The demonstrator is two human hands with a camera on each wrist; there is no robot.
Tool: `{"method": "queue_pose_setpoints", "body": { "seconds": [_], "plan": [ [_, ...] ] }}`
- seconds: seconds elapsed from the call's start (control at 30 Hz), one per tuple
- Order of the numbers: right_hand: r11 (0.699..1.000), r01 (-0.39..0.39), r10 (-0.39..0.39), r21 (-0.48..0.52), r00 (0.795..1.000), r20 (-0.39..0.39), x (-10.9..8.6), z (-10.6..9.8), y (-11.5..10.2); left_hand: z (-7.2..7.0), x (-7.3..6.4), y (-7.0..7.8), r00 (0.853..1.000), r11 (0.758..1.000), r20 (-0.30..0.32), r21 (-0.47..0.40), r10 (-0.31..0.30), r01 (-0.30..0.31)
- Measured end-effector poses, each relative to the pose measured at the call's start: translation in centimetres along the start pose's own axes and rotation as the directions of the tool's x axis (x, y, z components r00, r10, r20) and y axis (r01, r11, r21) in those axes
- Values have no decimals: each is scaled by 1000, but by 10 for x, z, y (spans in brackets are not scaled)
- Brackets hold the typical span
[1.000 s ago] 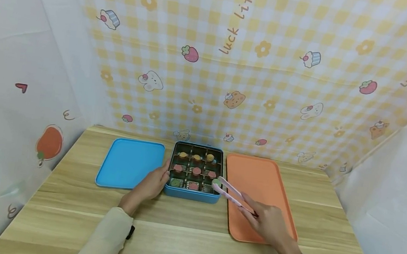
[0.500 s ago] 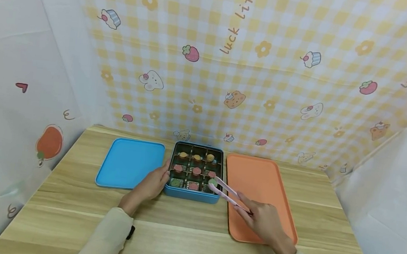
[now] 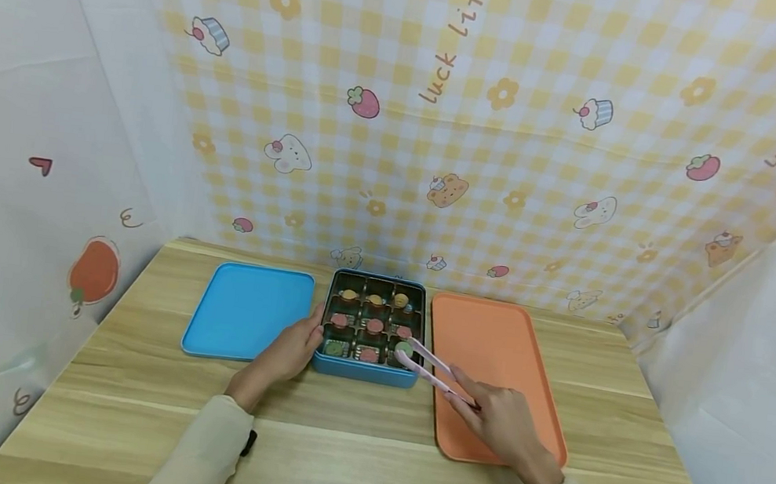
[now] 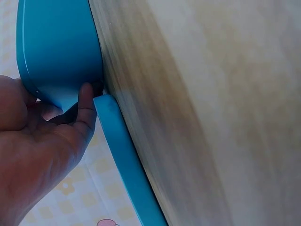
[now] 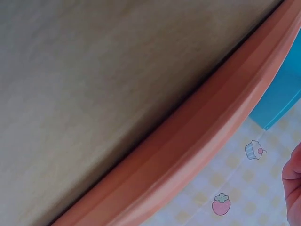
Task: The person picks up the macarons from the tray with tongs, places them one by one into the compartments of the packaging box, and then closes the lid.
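My right hand holds pink tongs, whose tips are at a round green cookie in the front right compartment of a blue tin. The tin stands open with a dark divided insert. Yellow cookies lie in its back row, pink cookies in the middle row, and a green cookie and a pink cookie at the front. My left hand rests against the tin's left side, fingers touching its wall. Only a bit of the right hand shows in the right wrist view.
A flat blue lid lies left of the tin, close to the left hand. To the right, an orange tray lies under the right hand. Behind the wooden table hangs a checked yellow cloth.
The right hand has moved the tongs left with the green cookie, from the tin's right rim to the front right compartment. The left hand and tin have stayed put.
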State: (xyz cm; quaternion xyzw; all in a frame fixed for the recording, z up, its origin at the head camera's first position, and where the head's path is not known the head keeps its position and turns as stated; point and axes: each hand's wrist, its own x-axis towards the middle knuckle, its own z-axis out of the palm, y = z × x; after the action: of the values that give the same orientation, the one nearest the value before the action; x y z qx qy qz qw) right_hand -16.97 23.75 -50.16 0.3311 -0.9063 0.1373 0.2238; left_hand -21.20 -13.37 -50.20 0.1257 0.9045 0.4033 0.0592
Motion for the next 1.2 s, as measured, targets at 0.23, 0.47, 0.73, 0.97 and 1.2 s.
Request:
{"method": "queue_pose_setpoints", "body": {
  "seconds": [0.23,0.47,0.73,0.97,1.2],
  "plan": [
    [1000,-5,5,0,1000,5,-1,1,0,1,1,-2,1000,1000,-7,4,5,-5],
    [1000,-11,11,-5,1000,8,-1,0,-2,1,1,-2,1000,1000,7,12,-13,13],
    [1000,-28,28,-9,999,15,-3,1,-3,2,1,-2,1000,1000,19,16,-14,14],
    [999,-41,41,-3,999,9,-4,1,-4,1,0,-1,1000,1000,18,12,-14,14],
    [999,-43,43,8,999,0,-4,3,-3,1,0,-2,1000,1000,0,9,-1,1]
  ]
}}
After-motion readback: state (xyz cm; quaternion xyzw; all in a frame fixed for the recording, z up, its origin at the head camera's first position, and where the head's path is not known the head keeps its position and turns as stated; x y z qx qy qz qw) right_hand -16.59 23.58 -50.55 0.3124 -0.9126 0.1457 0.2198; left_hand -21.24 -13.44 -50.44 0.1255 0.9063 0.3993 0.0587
